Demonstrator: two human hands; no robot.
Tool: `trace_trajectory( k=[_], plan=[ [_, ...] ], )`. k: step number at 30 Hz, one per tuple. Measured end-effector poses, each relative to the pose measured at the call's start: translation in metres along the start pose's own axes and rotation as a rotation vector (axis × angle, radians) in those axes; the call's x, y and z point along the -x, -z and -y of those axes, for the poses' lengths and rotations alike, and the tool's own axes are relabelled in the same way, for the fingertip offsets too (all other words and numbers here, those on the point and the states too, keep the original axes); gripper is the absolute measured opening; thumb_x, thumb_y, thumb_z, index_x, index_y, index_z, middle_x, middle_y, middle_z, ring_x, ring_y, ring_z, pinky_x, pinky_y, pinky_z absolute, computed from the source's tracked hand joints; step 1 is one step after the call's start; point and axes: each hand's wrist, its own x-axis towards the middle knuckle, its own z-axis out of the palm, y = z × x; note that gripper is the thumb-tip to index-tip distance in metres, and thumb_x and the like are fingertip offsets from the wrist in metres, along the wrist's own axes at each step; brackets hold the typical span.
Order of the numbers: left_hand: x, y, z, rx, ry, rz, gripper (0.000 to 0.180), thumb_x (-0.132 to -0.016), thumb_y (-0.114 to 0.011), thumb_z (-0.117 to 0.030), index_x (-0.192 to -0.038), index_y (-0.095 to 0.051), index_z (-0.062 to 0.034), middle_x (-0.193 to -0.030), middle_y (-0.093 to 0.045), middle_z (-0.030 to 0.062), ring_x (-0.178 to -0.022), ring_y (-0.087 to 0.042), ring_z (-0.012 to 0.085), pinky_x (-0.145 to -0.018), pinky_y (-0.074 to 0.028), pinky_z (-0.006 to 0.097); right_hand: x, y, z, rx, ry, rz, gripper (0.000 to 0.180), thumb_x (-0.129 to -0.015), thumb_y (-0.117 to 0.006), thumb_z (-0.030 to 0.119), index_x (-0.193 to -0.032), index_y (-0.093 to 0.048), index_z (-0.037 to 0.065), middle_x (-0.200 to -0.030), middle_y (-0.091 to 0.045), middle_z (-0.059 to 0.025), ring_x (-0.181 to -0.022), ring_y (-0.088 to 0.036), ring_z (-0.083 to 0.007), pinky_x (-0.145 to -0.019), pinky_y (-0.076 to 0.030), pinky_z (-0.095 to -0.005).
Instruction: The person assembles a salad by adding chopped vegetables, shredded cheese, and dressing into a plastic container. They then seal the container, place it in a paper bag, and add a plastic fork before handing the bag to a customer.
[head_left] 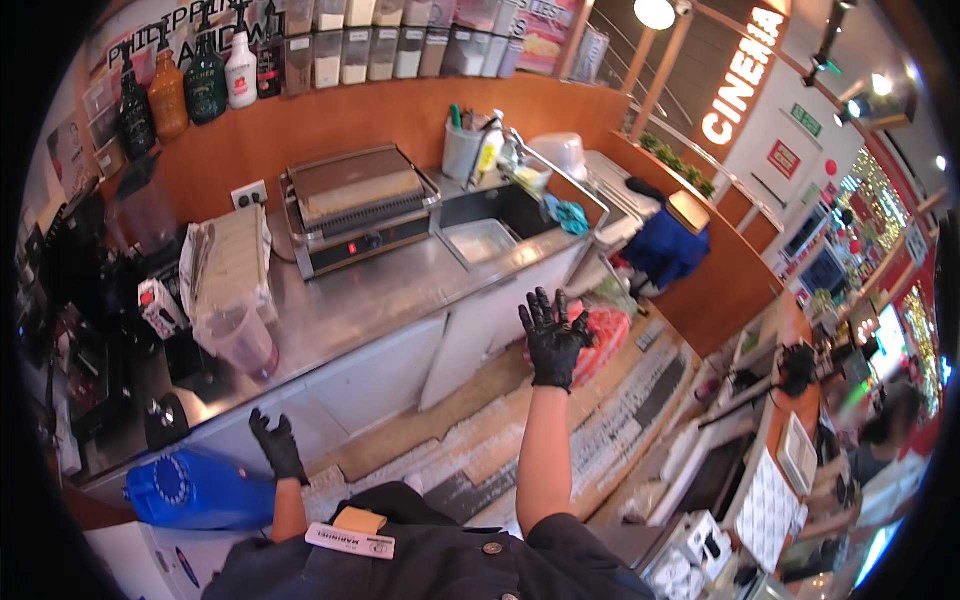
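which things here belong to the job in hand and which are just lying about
Probably the job's:
- left hand and right hand, open, apparently empty
- nearest in view: blue container, red bundle

Probably just about:
- grill press
- clear jug
- teal cloth

Black gloves (556, 350) are worn with a dark shirt (440, 560).

Smooth metal counter (380, 290) gleaming centre-left, 2 rubbery-looking gloves (556, 350) below, glossy plastic jug (215, 492) lower left, worn, rough-looking wood-plank floor (600, 432) at centre
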Motion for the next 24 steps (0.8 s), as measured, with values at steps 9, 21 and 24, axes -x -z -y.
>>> trace_trajectory(
  k=[9, 21, 24],
  plan=[
    [-0.021, -0.031, 0.006, -0.297, -0.214, -0.609, 0.046, -0.089, -0.059, -0.010, -0.132, -0.041, -0.0047, -0.120, -0.050, 0.0178, -0.098, -0.053, 0.0266, -0.085, -0.047, 0.037, -0.328, 0.059, -0.066, 0.379, -0.187, -0.229, 0.077, -0.086, -0.047, 0.062, -0.140, -0.030, 0.011, -0.142, -0.038, -0.0188, -0.126, -0.043, -0.0382, -0.100, -0.035, -0.0548],
    [0.063, -0.265, -0.050, -0.468, -0.133, -1.037, 0.044, -0.090, -0.060, -0.010, -0.129, -0.042, -0.0040, -0.119, -0.050, 0.0182, -0.100, -0.053, 0.0267, -0.087, -0.047, 0.039, -0.646, 0.155, -0.142, 0.605, -0.056, -0.203, 0.065, -0.093, -0.045, 0.045, -0.146, -0.024, 0.015, -0.148, -0.033, -0.0111, -0.133, -0.035, -0.0246, -0.112, -0.018, -0.0436],
    [0.058, -0.320, -0.061, -0.459, -0.103, -1.022, 0.043, -0.090, -0.060, -0.010, -0.129, -0.042, -0.0039, -0.118, -0.050, 0.0183, -0.100, -0.053, 0.0267, -0.087, -0.047, 0.039, -0.634, 0.157, -0.140, 0.690, -0.124, -0.110, 0.061, -0.091, -0.059, 0.018, -0.143, -0.030, 0.006, -0.138, -0.046, -0.0100, -0.123, -0.046, -0.0191, -0.108, -0.031, -0.0341]
  ],
)
